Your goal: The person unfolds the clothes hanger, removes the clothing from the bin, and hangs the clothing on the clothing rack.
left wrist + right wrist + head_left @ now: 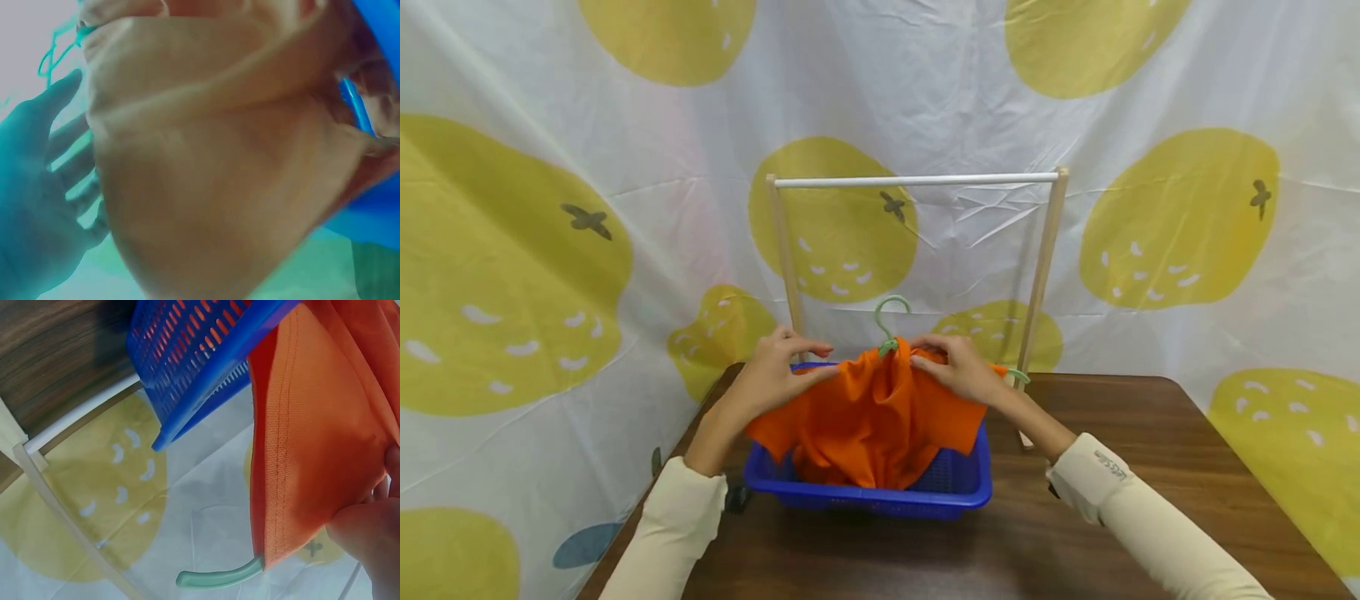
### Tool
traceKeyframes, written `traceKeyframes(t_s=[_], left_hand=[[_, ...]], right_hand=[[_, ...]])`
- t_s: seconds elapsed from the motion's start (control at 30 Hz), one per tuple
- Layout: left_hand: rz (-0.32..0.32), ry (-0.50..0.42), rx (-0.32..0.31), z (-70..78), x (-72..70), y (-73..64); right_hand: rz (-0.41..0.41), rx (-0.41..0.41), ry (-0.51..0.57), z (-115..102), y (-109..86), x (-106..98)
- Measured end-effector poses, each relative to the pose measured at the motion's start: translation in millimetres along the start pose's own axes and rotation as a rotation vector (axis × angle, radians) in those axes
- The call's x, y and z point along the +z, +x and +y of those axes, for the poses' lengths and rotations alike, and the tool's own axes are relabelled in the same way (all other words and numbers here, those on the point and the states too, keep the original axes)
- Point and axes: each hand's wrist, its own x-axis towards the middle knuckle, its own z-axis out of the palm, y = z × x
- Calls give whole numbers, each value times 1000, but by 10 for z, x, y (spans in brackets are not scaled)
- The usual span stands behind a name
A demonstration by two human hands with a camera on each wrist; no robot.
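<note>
An orange short-sleeved shirt (871, 417) hangs over the blue basket (865, 497), its lower part inside. A green hanger (892, 315) pokes its hook up through the collar. One hanger arm tip (219, 577) sticks out of the right sleeve. My right hand (957, 367) pinches the shirt's shoulder, beside the collar, between thumb and fingers. At the other shoulder, my left hand (784, 371) has thumb and fingers spread apart. In the left wrist view, the fingers of the left hand (47, 169) lie loosely extended along the shirt's edge.
Behind the basket stands a rack with wooden posts (1042, 275) and a white bar (917, 180). All of it is on a dark brown wooden table (1120, 467). A white curtain (970, 108) with yellow fruit prints hangs behind. Something small and black (737, 498) lies left of the basket.
</note>
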Motion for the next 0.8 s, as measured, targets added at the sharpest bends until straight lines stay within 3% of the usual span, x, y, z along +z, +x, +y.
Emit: traceKeyframes(t_s=[0.1, 0.3, 0.47, 0.67, 0.8], left_hand=[[-48, -23, 11, -61, 14, -47], [30, -110, 82, -124, 183, -37], [25, -120, 49, -72, 177, 7], [43, -126, 35, -66, 121, 31], [48, -112, 34, -93, 83, 58]], right_hand=[[17, -19, -19, 13, 9, -36], [0, -8, -14, 3, 29, -13], [-23, -13, 10, 20, 42, -60], [-10, -93, -29, 126, -13, -222], [-5, -81, -73, 199, -84, -330]])
